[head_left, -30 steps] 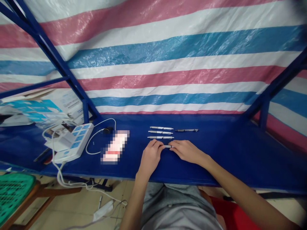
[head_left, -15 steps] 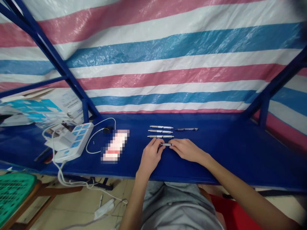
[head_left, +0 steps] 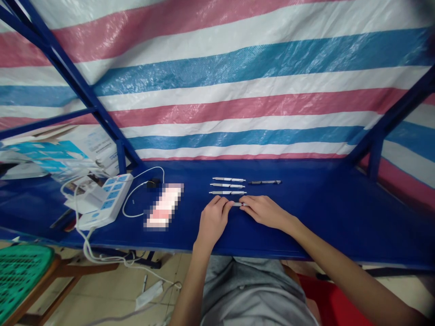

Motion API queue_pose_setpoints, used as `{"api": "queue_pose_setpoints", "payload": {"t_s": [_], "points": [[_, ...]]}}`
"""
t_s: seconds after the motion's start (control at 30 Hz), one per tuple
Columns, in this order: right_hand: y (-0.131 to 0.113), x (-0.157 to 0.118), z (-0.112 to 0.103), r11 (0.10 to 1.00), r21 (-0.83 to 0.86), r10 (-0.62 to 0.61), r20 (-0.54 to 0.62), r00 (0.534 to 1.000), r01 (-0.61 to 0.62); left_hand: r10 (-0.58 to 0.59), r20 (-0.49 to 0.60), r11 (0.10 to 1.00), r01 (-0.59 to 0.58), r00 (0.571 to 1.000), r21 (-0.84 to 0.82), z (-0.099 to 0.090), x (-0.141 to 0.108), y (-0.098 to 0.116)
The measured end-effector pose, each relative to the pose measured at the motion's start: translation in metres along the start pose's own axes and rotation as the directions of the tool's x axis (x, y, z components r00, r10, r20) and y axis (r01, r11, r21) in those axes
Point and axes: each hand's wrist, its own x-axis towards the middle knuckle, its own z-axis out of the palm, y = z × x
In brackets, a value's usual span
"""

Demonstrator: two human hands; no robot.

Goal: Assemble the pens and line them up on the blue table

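Between my two hands lies a white pen [head_left: 237, 204], close above the blue table [head_left: 306, 226]. My left hand [head_left: 215, 215] pinches its left end, and the fingers cover that part. At the other end my right hand [head_left: 263, 211] grips it between thumb and fingers. Just beyond the hands, three white-and-grey pens lie side by side: a near pen [head_left: 227, 193], a middle pen [head_left: 227, 185] and a far pen [head_left: 229, 179]. A dark pen [head_left: 265, 182] rests to the right of them.
On the left are a white power strip [head_left: 108, 201] with cables, a blurred-out flat item [head_left: 164, 206] and a small black plug [head_left: 153, 183]. Papers and boxes [head_left: 61, 151] are piled farther left. A striped sheet [head_left: 238, 108] hangs behind, between blue metal posts [head_left: 374, 158].
The held pen has shifted slightly within my fingers, and less of its left end shows beside my left hand. The pens on the table have stayed put.
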Motion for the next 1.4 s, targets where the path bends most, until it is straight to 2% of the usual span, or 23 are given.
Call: {"api": "queue_pose_setpoints", "payload": {"t_s": [0.23,0.6,0.9,1.1,1.27,1.4], "points": [[-0.0008,0.0004,-0.0013,1.0,0.012,0.012,0.002,1.0,-0.012,0.044,-0.015,0.989,-0.046,0.999,-0.142,0.0019,-0.0003,-0.0022],[-0.0011,0.0004,0.0005,0.999,0.02,0.026,0.001,1.0,-0.026,0.028,-0.001,0.998,-0.028,1.0,-0.057,-0.0004,0.0,0.0014],[-0.0012,-0.0004,-0.0027,0.999,0.048,0.004,-0.02,1.0,-0.003,-0.019,-0.044,1.0,0.02,0.999,0.011,-0.0009,0.0011,0.0016],[-0.0006,-0.0002,-0.0025,0.998,0.064,-0.01,-0.065,0.998,0.014,-0.008,-0.082,0.996,0.0,0.997,-0.09,-0.001,0.0007,-0.0006],[0.0028,-0.0007,0.0017,0.983,0.184,-0.003,-0.112,0.994,0.024,0.036,-0.166,0.988,-0.06,0.985,-0.142,-0.0009,0.0,-0.0025],[0.0054,-0.0015,0.0043,0.968,0.238,-0.049,-0.128,0.991,0.079,0.037,-0.227,0.988,-0.069,0.973,-0.138,-0.0027,0.0003,-0.0017]]}}
